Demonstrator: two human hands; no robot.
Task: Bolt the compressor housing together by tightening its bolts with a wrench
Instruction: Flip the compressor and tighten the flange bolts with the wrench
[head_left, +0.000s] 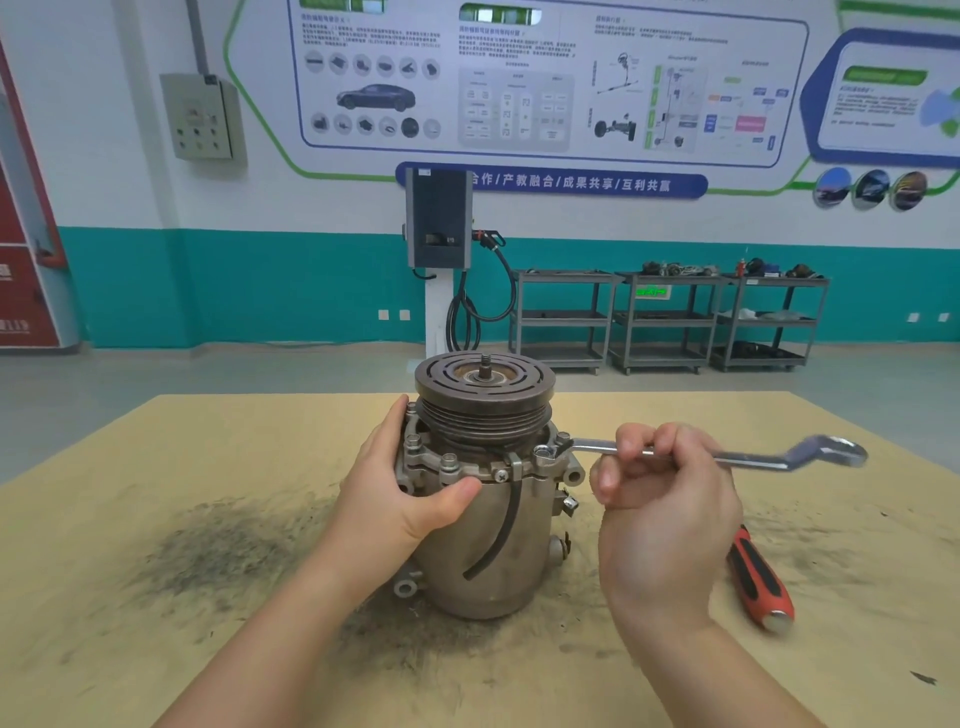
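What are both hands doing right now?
Left hand: closed around the compressor, steadying it.
Right hand: closed on the wrench, seated on a bolt.

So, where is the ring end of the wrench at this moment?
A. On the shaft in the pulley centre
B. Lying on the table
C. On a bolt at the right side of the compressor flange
C: the wrench, held by the right hand, sits on a bolt at the flange's right side.

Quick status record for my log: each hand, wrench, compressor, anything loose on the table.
left hand: grips the compressor just below its flange
right hand: holds the wrench mid-shank
wrench: ring end on a flange bolt, handle pointing right
compressor: upright, pulley on top
loose: screwdriver lying right of the compressor on the table
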